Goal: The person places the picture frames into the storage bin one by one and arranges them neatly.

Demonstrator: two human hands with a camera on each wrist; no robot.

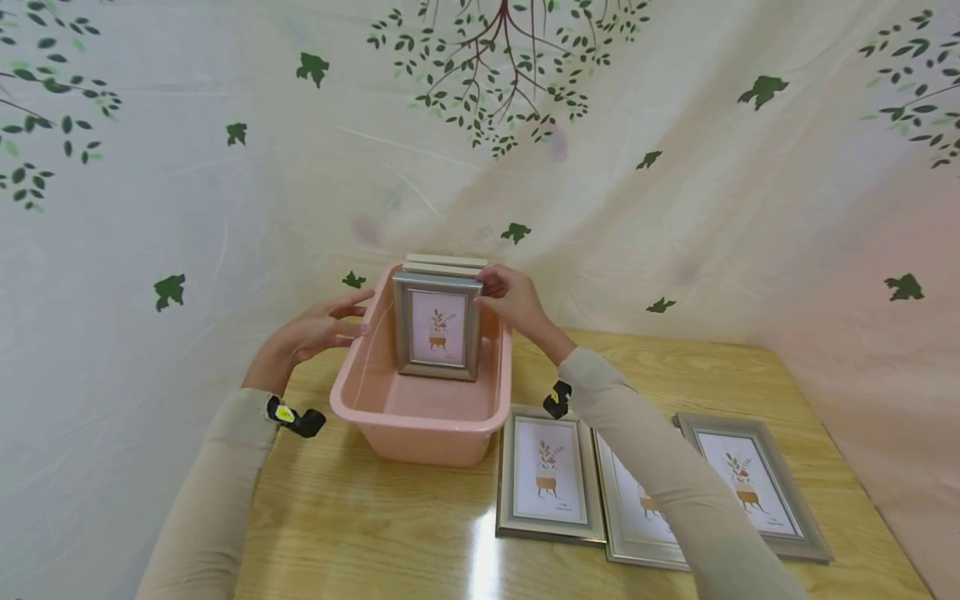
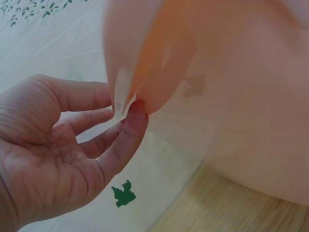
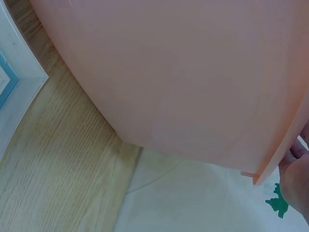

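Spread fingers of the left hand point(image 1: 318, 329) are rested against a pale-pink rectangular plastic tub point(image 1: 420, 447). Inside, a silver rectangular picture frame point(image 1: 438, 327), roughly upright, is pinched at its upper corner by the right hand point(image 1: 517, 300); it is best kept square, its path back blocked by standing frames point(image 1: 446, 262). At right, three flat-lying silver frames point(image 1: 550, 475) are partly covered by a beige sleeve point(image 1: 652, 450).

both arms point(image 1: 213, 483) outstretched, left grip point(image 1: 313, 332) loosely spread, right grip point(image 1: 517, 298) pinched
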